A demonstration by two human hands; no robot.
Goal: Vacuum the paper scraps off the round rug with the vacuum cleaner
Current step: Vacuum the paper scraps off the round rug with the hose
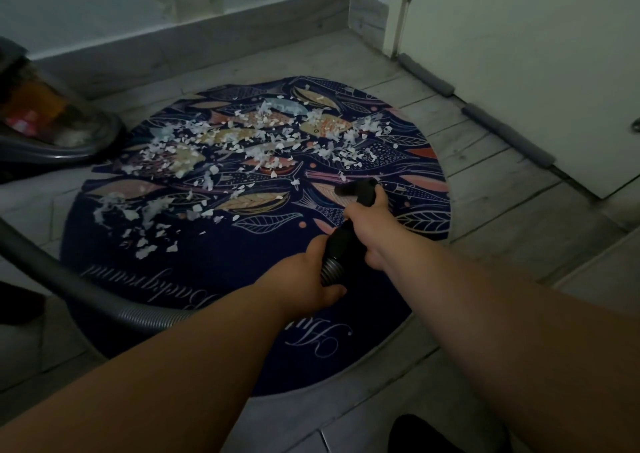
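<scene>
On a grey plank-patterned floor (502, 244) lies a round rug (225, 244), dark navy and printed with fish and leaves, with pale script along its near edge. White paper scraps (263, 140) are scattered thickly across the far half of the rug and in a looser patch toward its left side; the near part shows none. Two bare forearms reach forward from the bottom of the view over the rug. The right hand (369, 217) is curled around a black vacuum handle (341, 237), whose short black nozzle end (356, 187) points away over the rug's right-centre, just short of the nearest scraps. The left hand (311, 272) grips just behind it, fingers wrapped around the ribbed grey hose (145, 317) where it joins the handle. The hose curves off to the left along the rug's near edge. The vacuum cleaner (52, 130), with a dark base and a clear dust bin, sits on the floor at the far left, touching the rug's edge. A white door (519, 71) stands to the right, with a grey foam strip (505, 133) along its bottom.
</scene>
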